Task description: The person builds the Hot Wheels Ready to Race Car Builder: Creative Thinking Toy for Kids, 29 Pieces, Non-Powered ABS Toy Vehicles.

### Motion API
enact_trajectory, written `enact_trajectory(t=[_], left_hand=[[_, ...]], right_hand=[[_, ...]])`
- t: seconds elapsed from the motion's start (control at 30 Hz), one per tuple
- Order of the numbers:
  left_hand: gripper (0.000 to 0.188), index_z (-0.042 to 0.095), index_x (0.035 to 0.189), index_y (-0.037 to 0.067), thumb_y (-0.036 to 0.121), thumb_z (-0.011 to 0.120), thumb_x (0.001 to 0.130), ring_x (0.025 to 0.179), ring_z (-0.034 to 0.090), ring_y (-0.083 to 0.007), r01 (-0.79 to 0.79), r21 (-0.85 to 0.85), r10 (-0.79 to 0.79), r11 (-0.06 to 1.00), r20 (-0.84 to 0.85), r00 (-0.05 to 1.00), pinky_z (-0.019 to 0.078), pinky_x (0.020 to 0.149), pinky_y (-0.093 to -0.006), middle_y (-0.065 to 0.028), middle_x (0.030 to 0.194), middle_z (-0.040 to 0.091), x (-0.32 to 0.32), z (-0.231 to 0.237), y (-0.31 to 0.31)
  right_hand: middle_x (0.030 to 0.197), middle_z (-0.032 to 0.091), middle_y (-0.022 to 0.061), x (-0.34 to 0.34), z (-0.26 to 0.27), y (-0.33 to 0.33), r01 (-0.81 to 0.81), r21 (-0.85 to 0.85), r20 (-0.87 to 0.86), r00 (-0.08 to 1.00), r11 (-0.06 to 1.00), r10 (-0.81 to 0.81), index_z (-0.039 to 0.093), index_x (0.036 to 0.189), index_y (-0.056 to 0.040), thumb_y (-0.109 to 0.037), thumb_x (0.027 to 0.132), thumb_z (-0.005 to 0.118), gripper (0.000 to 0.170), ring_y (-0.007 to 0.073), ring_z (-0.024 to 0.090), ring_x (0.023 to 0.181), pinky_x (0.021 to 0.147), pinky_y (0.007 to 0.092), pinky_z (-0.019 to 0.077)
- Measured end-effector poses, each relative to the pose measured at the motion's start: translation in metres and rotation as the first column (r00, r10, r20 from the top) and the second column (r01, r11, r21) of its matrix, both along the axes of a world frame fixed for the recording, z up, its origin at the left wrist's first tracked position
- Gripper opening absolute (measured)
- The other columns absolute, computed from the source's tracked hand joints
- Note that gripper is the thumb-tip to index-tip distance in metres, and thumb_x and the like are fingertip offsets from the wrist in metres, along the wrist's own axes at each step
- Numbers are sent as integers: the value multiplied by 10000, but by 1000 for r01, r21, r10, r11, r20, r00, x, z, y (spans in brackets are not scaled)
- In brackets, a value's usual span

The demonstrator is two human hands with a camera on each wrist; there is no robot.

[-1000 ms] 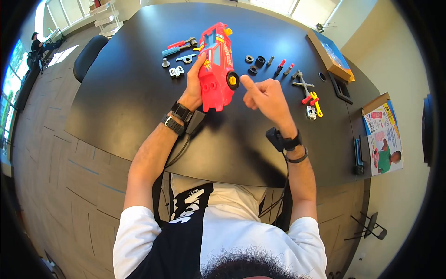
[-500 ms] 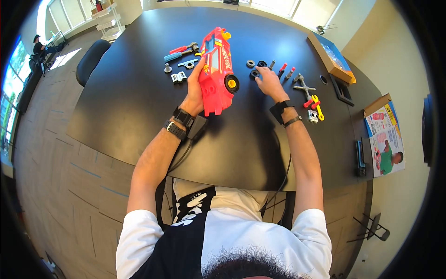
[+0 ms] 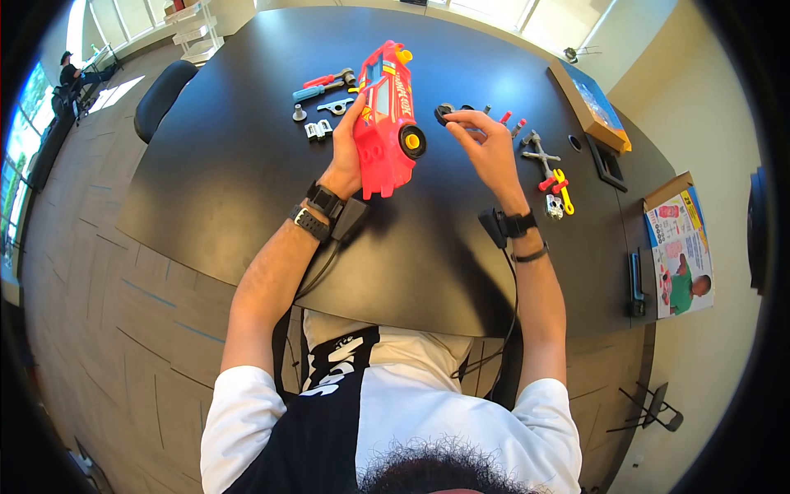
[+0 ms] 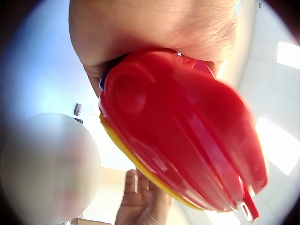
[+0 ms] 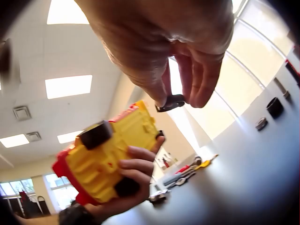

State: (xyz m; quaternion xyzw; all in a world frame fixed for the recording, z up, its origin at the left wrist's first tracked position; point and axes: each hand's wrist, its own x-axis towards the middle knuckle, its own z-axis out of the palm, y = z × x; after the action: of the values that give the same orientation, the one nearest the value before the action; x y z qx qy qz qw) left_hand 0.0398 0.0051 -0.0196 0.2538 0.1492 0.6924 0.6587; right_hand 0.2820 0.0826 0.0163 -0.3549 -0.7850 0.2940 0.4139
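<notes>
My left hand [image 3: 346, 156] grips a red toy truck [image 3: 383, 160] from its left side and holds it up over the table. A black tire with a yellow hub [image 3: 412, 142] sits at the truck's near end; the yellow hub [image 3: 404, 56] at its far end is bare. In the right wrist view the yellow underside [image 5: 105, 164] faces the camera, with black wheels on it. Between thumb and fingertips, my right hand [image 3: 491, 152] pinches a small black tire [image 5: 171, 103], just right of the truck. The left wrist view shows mostly the truck's red body [image 4: 173, 126].
To the left lie a blue-handled screwdriver [image 3: 311, 92], a silver engine-like piece [image 3: 318, 130] and other toy parts. On the right are a grey cross wrench [image 3: 540, 154], a yellow wrench [image 3: 563, 191] and a silver block [image 3: 554, 207]. An open box [image 3: 586, 99] stands farther back.
My right hand reached from beside the truck to the loose tires, picked one up and drew back toward the truck with it. The left hand keeps holding the truck, barely shifted.
</notes>
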Motion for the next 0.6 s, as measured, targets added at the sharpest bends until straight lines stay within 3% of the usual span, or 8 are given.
enact_trajectory(t=[0.07,0.1,0.17,0.3,0.53,0.6], left_hand=[[565,602,1454,58,524,523,1143,1116,750,-218,23,7,-23,1000,8,1000,621,985,-396,-106,1291,746,0,-1,-1],[569,604,1451,62,532,521,1142,1113,753,-224,43,16,-43,999,15,999,622,986,-403,-109,1290,748,0,0,-1],[575,605,1449,65,541,521,1139,1107,755,-227,46,25,-46,999,15,999,625,980,-408,-111,1287,748,1,-1,0],[594,602,1452,68,562,524,1132,1095,759,-226,84,46,-84,995,11,996,637,951,-409,-112,1265,749,2,-1,-2],[609,599,1455,64,574,517,1131,1092,759,-227,99,17,-99,995,5,995,645,945,-409,-110,1271,740,0,1,-4],[608,598,1454,56,567,515,1133,1094,757,-226,160,75,-159,984,-13,987,642,950,-406,-111,1277,738,-2,-1,-4]], right_hand=[[1233,810,85,-4,16,-34,-184,56,-219,957,981,192,828,1193,-49,-65,985,802,211,168,760,995,892,353,626],[1233,810,85,-4,22,-48,-180,57,-220,957,982,188,828,1193,-49,-65,985,802,211,168,760,995,892,353,626],[1282,806,103,-4,30,-68,-210,201,-91,969,957,232,831,1201,-60,-44,971,808,231,208,755,1087,951,364,614],[1323,793,127,-11,26,-79,-203,364,41,978,909,202,833,1197,-65,-53,946,830,251,296,740,1123,1010,385,586],[1369,777,108,-18,21,-78,-184,392,49,983,902,179,820,1238,-71,-76,941,846,298,276,735,1119,971,390,599],[1348,773,103,-22,26,-80,-250,239,-50,962,938,269,798,1290,-71,-75,943,848,350,238,731,1138,923,368,623]])
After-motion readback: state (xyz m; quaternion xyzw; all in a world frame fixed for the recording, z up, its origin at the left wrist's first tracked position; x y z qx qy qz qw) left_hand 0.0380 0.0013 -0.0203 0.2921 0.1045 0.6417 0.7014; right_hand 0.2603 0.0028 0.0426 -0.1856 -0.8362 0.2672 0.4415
